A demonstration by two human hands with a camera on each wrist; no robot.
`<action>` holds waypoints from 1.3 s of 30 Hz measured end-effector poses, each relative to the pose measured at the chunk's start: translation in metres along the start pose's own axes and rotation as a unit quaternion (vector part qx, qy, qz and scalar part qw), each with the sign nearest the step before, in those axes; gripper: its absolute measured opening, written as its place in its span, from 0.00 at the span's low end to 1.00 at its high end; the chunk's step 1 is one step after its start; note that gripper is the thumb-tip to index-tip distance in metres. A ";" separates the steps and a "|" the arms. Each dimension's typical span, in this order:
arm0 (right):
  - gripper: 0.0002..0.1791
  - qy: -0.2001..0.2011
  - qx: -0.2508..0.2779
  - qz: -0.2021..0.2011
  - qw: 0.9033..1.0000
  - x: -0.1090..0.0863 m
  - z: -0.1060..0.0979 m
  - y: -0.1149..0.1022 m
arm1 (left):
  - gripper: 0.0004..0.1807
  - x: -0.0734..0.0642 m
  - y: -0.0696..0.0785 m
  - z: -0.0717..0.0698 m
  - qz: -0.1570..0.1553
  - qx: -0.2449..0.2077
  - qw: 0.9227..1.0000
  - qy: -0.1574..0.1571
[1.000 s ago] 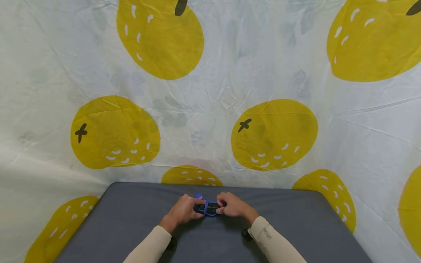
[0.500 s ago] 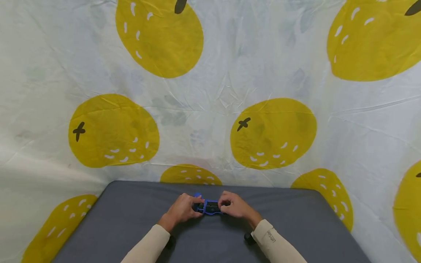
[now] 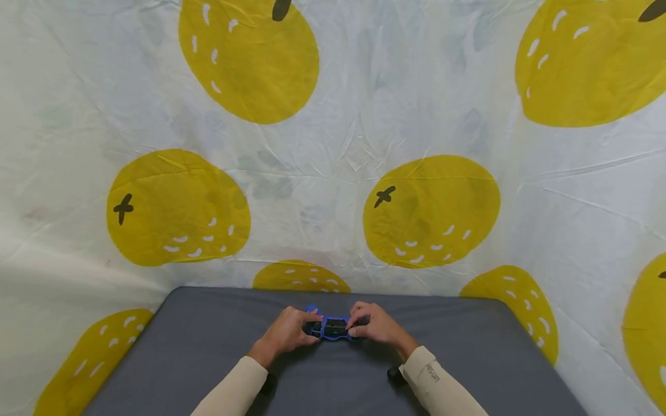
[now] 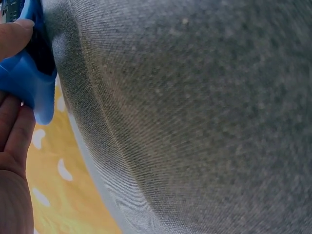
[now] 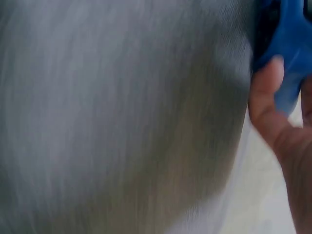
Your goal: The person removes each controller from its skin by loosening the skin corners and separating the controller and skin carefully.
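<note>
A black game controller point(image 3: 335, 328) with a blue cover around it lies between both hands near the back of the table in the head view. My left hand point(image 3: 287, 330) grips its left end, thumb in front and fingers behind. A rounded blue part point(image 3: 311, 308) shows just behind those fingers. At the right end, my right hand point(image 3: 378, 325) pinches the controller's edge with thumb and index finger. The left wrist view shows a smooth blue handle point(image 4: 41, 95) between thumb and fingers. In the right wrist view, the thumb presses along the other blue handle point(image 5: 287, 90).
Dark grey cloth covers the table point(image 3: 322, 381). Behind it hangs a white curtain point(image 3: 312, 219) printed with large yellow fruit. A small black object point(image 3: 396, 376) shows at the right cuff, and another dark one point(image 3: 269, 384) by the left sleeve.
The right hand's fingers have shifted slightly right along the controller's edge, showing more of its black middle. The left hand keeps its grip with little movement.
</note>
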State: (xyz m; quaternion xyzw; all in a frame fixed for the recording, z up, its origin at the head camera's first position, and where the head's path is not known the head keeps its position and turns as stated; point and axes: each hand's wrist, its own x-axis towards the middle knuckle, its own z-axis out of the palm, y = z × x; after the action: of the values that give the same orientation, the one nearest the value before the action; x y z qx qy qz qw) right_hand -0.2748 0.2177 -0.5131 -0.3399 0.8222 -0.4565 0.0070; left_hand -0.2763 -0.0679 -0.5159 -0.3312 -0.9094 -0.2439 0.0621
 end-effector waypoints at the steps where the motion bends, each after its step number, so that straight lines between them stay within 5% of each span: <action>1: 0.02 0.010 0.003 -0.001 1.000 0.000 0.001 -0.001 | 0.24 0.000 0.000 0.000 0.002 0.000 1.000 0.001; 7: 0.04 0.072 0.013 0.017 0.997 0.003 0.013 -0.010 | 0.24 -0.001 0.000 0.000 0.010 -0.007 1.000 0.007; 18: 0.08 0.076 -0.024 0.091 0.993 0.006 0.019 -0.016 | 0.25 0.000 0.001 -0.001 0.013 0.012 1.000 0.011; 23: 0.09 0.126 -0.027 0.123 0.984 0.003 0.022 -0.019 | 0.24 0.000 0.002 -0.002 0.018 0.021 1.000 0.009; 31: 0.11 0.188 -0.042 0.103 0.976 -0.004 0.017 -0.017 | 0.22 0.002 0.005 -0.004 0.023 0.028 0.999 -0.008; 39: 0.13 0.166 -0.126 0.045 0.977 -0.009 0.006 -0.012 | 0.21 0.006 0.004 -0.007 0.022 0.012 1.000 -0.012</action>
State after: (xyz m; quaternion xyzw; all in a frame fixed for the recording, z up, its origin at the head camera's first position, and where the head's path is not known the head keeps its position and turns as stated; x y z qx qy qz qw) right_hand -0.2591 0.2143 -0.5099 -0.2203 0.8772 -0.3985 -0.1524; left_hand -0.2783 -0.0651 -0.5065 -0.3531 -0.9055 -0.2277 0.0599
